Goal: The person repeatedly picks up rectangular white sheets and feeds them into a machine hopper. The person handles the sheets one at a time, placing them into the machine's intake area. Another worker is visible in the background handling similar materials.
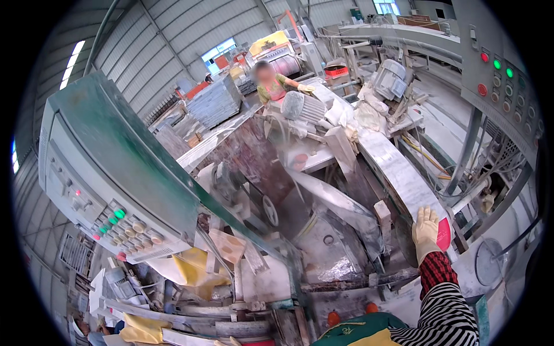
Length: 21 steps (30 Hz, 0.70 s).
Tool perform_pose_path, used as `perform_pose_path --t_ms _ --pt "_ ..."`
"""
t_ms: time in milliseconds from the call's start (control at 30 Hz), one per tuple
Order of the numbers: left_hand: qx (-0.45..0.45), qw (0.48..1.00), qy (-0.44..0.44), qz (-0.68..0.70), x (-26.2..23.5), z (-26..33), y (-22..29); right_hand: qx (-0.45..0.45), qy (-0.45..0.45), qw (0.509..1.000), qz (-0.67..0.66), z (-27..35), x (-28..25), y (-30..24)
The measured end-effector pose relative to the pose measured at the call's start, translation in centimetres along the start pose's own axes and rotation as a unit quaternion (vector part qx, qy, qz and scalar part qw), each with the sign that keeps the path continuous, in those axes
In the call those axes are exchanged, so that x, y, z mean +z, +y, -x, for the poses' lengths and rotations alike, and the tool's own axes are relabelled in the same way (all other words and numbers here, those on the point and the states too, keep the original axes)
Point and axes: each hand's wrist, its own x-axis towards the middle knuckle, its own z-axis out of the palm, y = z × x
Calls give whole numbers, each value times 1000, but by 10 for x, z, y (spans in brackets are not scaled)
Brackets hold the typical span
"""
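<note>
At the far left stands a big green-and-grey control box [124,167], and below it a yellow sheet [196,268] hangs in folds. Farther back is a stack of grey slabs [214,104], and nearer the middle sits a small wheel [269,210]. The person's left hand is out of view, so its grip cannot be told. Beyond the wheel, a co-worker [274,91] in green and pink has a gloved hand [306,89] by the far end of a long pale strip [398,167], which runs from there past a ribbed motor [303,108] and down toward the near right. The strip looks like stone: probably heavy, stiff and hard-edged, and apt to crack if it lacks support along its length; dust or wet on its face could make it slippery. The two long edges, with support near both ends, seem the best places to take hold. On its near end lies the person's right hand [427,230], gloved in cream, the fingers stretched out and laid flat on top, pinching nothing that shows. A red piece [444,233] is just to the right of the hand, and at the far right is a second control panel [502,86].
</note>
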Motion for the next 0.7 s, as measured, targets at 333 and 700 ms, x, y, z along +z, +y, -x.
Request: perform_pose_path --t_ms 333,700 --pt "-105 972 -174 118 -11 -6 1 -6 18 999 -30 -2 10 3" --pt "-150 934 -319 61 -14 -8 10 71 194 959 -195 44 49 41"
